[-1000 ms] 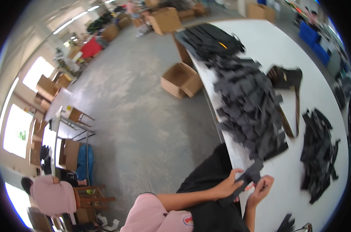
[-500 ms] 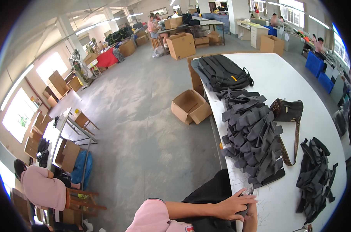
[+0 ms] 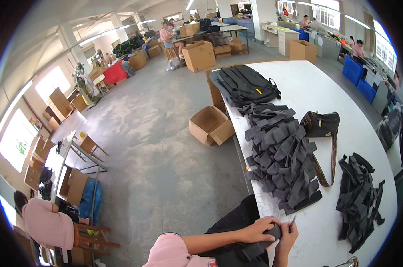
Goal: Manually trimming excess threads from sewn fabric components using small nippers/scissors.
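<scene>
Both hands grip one dark strap piece (image 3: 267, 240) at the near counter (image 3: 326, 231) edge. Left hand (image 3: 258, 230) is on top, right hand (image 3: 286, 237) at three o'clock. Its long side runs left-right. The big strap pile (image 3: 283, 158) lies at twelve o'clock.

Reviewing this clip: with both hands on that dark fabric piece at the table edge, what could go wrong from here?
The fabric piece hangs past the table edge; it may slip from the left hand. The right hand seems to hold a thin tool close to the fingers, so a poke is possible. The fabric pile nearby could get knocked.
</scene>
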